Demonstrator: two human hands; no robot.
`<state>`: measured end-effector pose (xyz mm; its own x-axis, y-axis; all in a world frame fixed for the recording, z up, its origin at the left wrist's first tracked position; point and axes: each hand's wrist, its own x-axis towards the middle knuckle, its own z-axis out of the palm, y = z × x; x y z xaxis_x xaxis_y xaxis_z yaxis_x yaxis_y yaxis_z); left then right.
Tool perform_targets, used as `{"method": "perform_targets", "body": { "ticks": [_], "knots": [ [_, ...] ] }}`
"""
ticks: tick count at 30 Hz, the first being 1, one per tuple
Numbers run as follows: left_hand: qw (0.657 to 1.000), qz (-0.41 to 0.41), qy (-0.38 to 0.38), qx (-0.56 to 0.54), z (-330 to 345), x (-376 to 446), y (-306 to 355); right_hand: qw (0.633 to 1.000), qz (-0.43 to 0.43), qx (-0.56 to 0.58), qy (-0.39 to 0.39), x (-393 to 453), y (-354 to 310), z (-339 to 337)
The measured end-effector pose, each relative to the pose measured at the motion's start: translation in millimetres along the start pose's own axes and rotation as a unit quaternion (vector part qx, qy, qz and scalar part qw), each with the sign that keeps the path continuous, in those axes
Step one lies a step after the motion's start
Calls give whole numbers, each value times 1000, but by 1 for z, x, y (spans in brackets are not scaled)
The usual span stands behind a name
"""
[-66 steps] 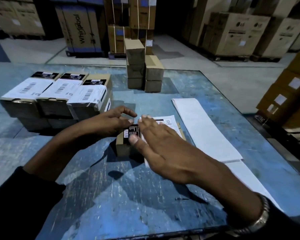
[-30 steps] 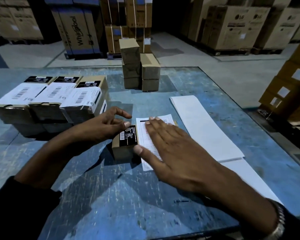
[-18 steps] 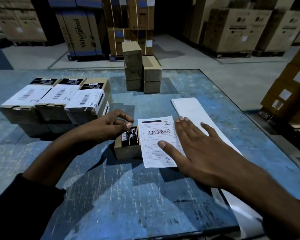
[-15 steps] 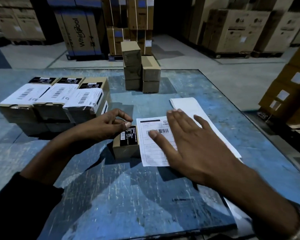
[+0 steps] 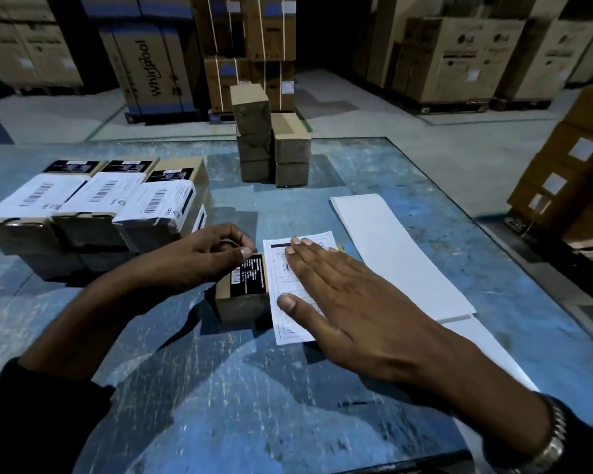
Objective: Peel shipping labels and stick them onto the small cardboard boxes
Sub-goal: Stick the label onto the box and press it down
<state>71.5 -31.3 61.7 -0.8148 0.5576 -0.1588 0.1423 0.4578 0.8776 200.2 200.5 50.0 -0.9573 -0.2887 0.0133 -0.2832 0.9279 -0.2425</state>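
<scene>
1. The right hand lies flat, palm down, fingers straight and held close together, pressing on a white shipping label. It grips nothing; the thumb is spread out to the side, its tip resting on the label's lower half.
2. The label sits on top of a small cardboard box that stands on the blue table directly under and between the two hands. The label's near edge hangs past the box over the table.
3. The left hand is at the box's far left corner, fingers curled, thumb and forefinger tips drawn together just above the black printed sticker on the box top. Whether they pinch anything between them cannot be told.
4. Just right of the right hand lies a long white strip of label backing, running from beyond the fingertips back past the wrist.
5. A metal wrist band is on the right wrist; a dark sleeve covers the left forearm.
6. Left of the left hand, close beside it, stands a group of labelled boxes, white labels on top, stacked two high.
7. Beyond both hands, well apart, stands a stack of plain boxes without labels.
</scene>
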Motion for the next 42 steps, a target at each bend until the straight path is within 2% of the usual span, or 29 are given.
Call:
{"method": "perform_targets", "body": {
  "ticks": [4,8,12,17,20,23,25,28,31,35,38,42],
  "knots": [
    [999,-16,-15,-25,-3,-3,7,999,27,36,4,-7,9,1],
    [996,0,-79,51,-9,-10,5,998,39,50,8,-8,6,1],
    [991,35,-51,118,-5,-10,2,995,65,78,18,-9,5,5],
    [991,92,-14,101,-6,-11,3,974,100,203,8,-11,7,-1],
    [993,105,-2,50,-3,-10,4,947,115,293,67,-2,22,-9],
    [991,131,22,-11,5,-7,7,922,116,311,197,9,41,-20],
    [987,145,45,-43,10,-6,8,897,117,363,222,14,50,-31],
    [980,156,97,-76,14,-4,8,875,92,455,139,18,54,-47],
    [966,166,149,-132,22,2,7,829,93,545,81,28,58,-57],
    [958,153,172,-171,27,6,7,805,104,583,31,36,59,-57],
    [948,140,181,-221,26,10,6,780,88,619,21,37,60,-43],
    [952,137,154,-227,31,12,4,749,76,658,38,38,66,-26]
  ]
}}
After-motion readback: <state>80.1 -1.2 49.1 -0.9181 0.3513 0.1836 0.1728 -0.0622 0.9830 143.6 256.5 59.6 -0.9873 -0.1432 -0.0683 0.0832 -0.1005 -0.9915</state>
